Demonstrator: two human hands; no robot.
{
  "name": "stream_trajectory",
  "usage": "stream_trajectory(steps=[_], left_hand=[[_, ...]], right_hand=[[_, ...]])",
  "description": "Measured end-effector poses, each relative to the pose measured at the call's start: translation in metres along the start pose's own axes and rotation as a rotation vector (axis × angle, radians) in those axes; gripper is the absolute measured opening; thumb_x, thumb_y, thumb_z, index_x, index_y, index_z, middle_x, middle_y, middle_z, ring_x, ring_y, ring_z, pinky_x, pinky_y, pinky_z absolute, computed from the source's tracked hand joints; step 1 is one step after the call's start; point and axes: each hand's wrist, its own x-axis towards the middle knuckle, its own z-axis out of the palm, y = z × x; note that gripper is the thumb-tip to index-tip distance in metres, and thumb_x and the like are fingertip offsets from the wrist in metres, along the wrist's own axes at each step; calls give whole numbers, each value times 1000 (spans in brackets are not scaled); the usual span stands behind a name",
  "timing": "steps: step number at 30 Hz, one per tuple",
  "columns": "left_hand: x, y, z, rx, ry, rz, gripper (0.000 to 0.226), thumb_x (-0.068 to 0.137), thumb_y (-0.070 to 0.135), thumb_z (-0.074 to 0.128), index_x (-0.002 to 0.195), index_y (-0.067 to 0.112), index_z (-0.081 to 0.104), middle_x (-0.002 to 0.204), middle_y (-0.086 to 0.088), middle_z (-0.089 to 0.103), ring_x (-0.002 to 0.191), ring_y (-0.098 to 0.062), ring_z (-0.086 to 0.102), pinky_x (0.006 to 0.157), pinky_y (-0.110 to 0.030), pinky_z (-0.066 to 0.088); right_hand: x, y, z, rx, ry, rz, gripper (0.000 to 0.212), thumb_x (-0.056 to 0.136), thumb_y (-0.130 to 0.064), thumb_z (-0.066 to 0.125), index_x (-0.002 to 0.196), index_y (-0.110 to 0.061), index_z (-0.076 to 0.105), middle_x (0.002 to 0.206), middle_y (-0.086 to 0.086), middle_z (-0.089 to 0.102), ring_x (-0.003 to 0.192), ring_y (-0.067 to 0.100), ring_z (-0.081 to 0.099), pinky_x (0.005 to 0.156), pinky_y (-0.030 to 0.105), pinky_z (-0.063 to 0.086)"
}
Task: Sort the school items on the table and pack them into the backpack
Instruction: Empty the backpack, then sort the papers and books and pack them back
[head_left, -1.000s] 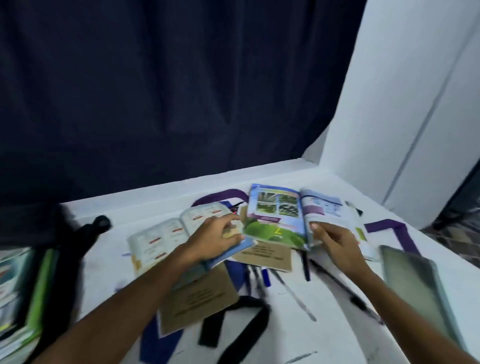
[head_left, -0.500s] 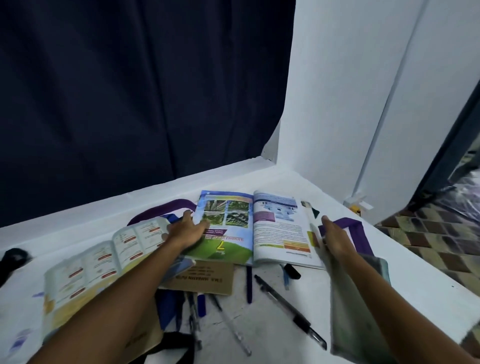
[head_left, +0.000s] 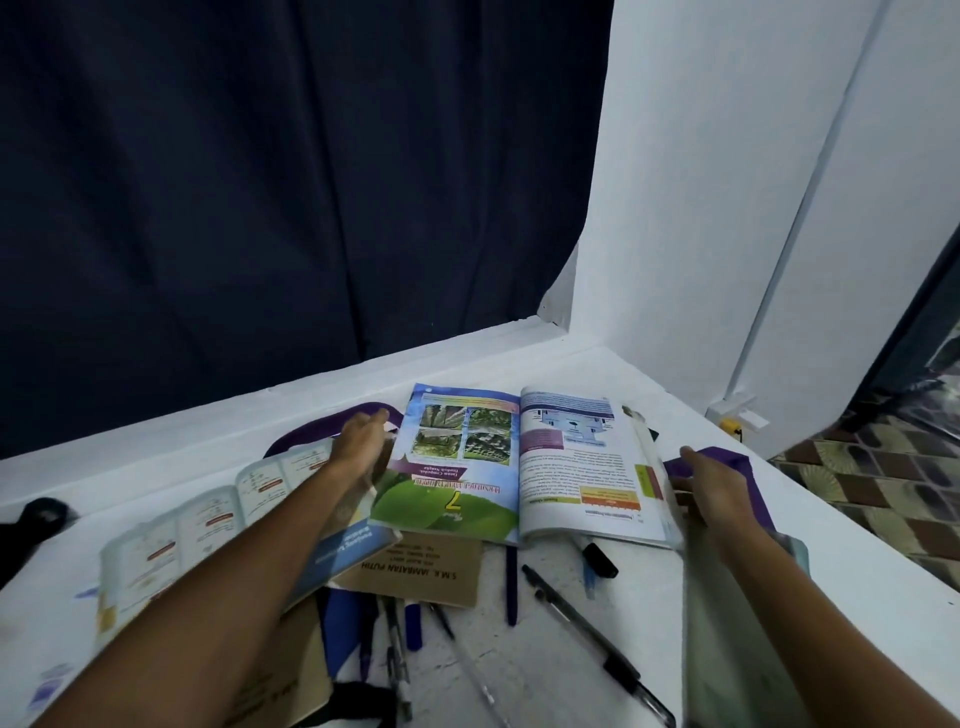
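Note:
An open textbook (head_left: 467, 467) with a green cover page and the number 7 lies in the middle of the white table (head_left: 561, 670). My left hand (head_left: 363, 441) touches the book's left edge with straight fingers. At its right edge my right hand (head_left: 711, 483) pinches the pages, thumb on top. A second open book (head_left: 208, 519) lies to the left under my left forearm, over a blue booklet (head_left: 353, 545). A brown exercise book (head_left: 415, 566) sticks out below the textbook. Only a black piece (head_left: 36, 519) at the left edge may belong to the backpack.
Several pens (head_left: 597, 639) and a black marker (head_left: 600, 558) lie loose near the front. A greenish book (head_left: 737, 649) lies under my right forearm. Purple straps (head_left: 727, 462) lie behind the books. A dark curtain and a white wall close off the table's back and right.
The view swung to the right and the backpack slid out at the left. My left hand left the second book for the textbook's left edge. My right hand moved to its right edge.

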Motion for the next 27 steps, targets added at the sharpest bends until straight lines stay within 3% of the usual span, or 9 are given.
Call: stream_trajectory(steps=[3, 6, 9, 12, 15, 19, 23, 25, 27], left_hand=[[5, -8, -6, -17, 20, 3, 44, 100, 47, 35, 114, 13, 60, 119, -12, 63, 106, -32, 61, 98, -50, 45], [-8, -4, 0, 1, -14, 32, 43, 102, 48, 32, 111, 17, 60, 111, -14, 68, 97, -30, 66, 90, -42, 49], [-14, 4, 11, 246, -87, 106, 51, 103, 49, 21, 121, 20, 58, 134, -14, 57, 120, -30, 54, 101, -39, 38], [-13, 7, 22, 274, -159, 61, 63, 97, 62, 23, 138, 19, 41, 138, -11, 51, 127, -35, 47, 104, -41, 38], [4, 6, 24, 30, -142, -50, 68, 92, 63, 33, 133, 9, 38, 126, -18, 55, 115, -37, 55, 100, -46, 43], [10, 13, 13, -306, -136, -79, 41, 92, 55, 45, 94, 14, 50, 95, -15, 62, 89, -35, 65, 88, -57, 52], [-16, 24, 8, -520, -322, -92, 43, 103, 49, 31, 104, 14, 55, 80, -12, 73, 65, -25, 71, 55, -29, 53], [-28, 28, 8, -570, -353, -28, 43, 104, 48, 26, 94, 21, 59, 78, -6, 74, 69, -21, 71, 61, -30, 52], [-33, 29, 8, -644, -330, -23, 45, 102, 52, 23, 118, 28, 57, 109, -9, 71, 99, -29, 66, 79, -39, 49]], right_hand=[[0, -1, 2, 69, -13, 51, 27, 95, -32, 55, 101, -6, 61, 100, 12, 68, 90, 29, 65, 88, 45, 52], [-2, -1, 4, 84, -38, 79, 30, 95, -32, 55, 110, -6, 59, 104, 12, 68, 93, 31, 65, 93, 50, 51], [-5, 0, 4, 134, -57, 105, 32, 95, -29, 57, 115, -5, 58, 105, 13, 67, 89, 29, 65, 86, 45, 52], [-9, 1, 3, 171, -67, 111, 31, 95, -27, 56, 117, -5, 58, 103, 11, 67, 87, 27, 65, 79, 42, 52], [-15, -2, 2, 241, -80, 110, 23, 95, -26, 56, 108, -8, 59, 99, 10, 67, 86, 28, 66, 83, 45, 54], [-27, -18, 4, 394, -132, 91, 21, 96, -28, 52, 88, -10, 58, 94, 13, 69, 79, 30, 67, 73, 45, 54], [-32, -37, 13, 594, -308, 5, 38, 97, -43, 45, 123, -18, 52, 110, 15, 68, 99, 35, 66, 80, 47, 52], [-35, -46, 27, 666, -397, -30, 55, 95, -52, 42, 140, -20, 40, 114, 17, 68, 109, 37, 63, 86, 52, 49], [-46, -52, 47, 673, -552, -72, 62, 94, -60, 34, 145, -25, 33, 116, 20, 67, 105, 35, 64, 88, 52, 47]])
